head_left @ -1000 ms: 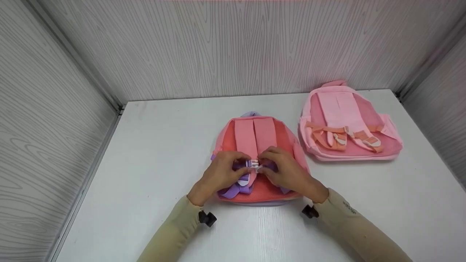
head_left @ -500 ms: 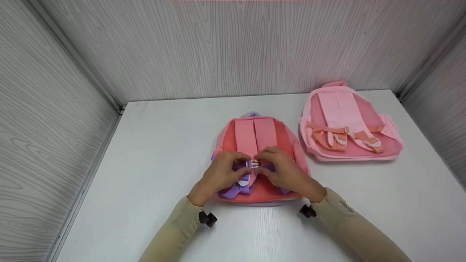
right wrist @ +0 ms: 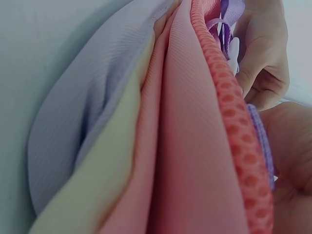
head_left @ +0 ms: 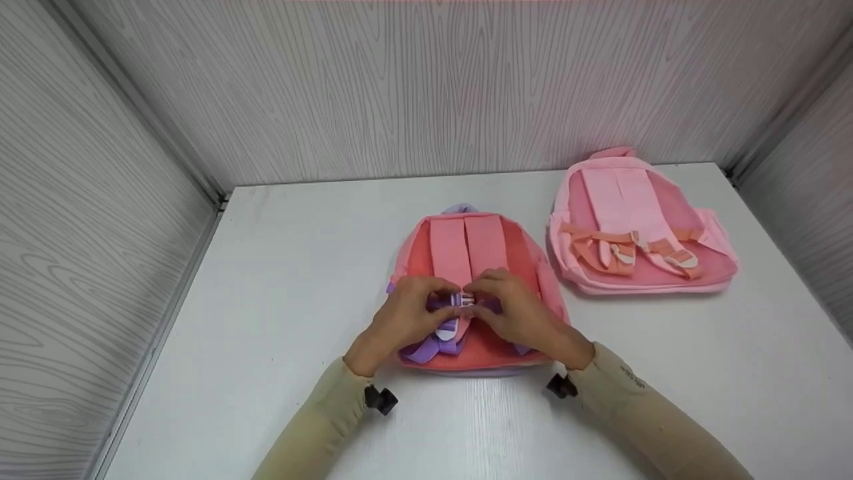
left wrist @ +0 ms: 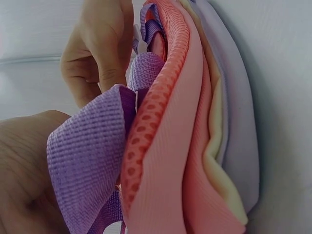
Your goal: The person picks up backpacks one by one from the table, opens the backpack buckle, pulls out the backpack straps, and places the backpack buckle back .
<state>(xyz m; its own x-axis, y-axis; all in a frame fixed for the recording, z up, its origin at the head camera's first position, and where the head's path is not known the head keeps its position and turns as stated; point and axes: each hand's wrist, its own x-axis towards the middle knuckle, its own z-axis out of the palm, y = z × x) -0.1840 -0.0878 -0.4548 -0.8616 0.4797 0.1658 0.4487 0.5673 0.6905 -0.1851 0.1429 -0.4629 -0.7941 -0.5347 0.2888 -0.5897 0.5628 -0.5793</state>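
A coral-pink backpack (head_left: pixel 426 263) lies with its strap side up on the white table, in the middle of the head view. At its centre is a white side-release buckle (head_left: pixel 465 300) on purple webbing. My left hand (head_left: pixel 405 315) pinches the buckle's left half between thumb and fingers. From the other side my right hand (head_left: pixel 526 313) pinches its right end, which the fingertips mostly cover. Whether the halves are locked cannot be seen. A purple strap (left wrist: pixel 90 146) loops up large in the left wrist view. The right wrist view shows mostly the bag's coral mesh edge (right wrist: pixel 243 146).
A second, lighter pink backpack (head_left: pixel 626 200) lies at the back right, with an orange strap (head_left: pixel 600 236) across it. White wood-grain panels (head_left: pixel 426 87) stand behind and at both sides of the table (head_left: pixel 286 280).
My right hand has shifted slightly left, so its fingertips are closer to the left hand at the buckle. The left hand and both backpacks have stayed in place.
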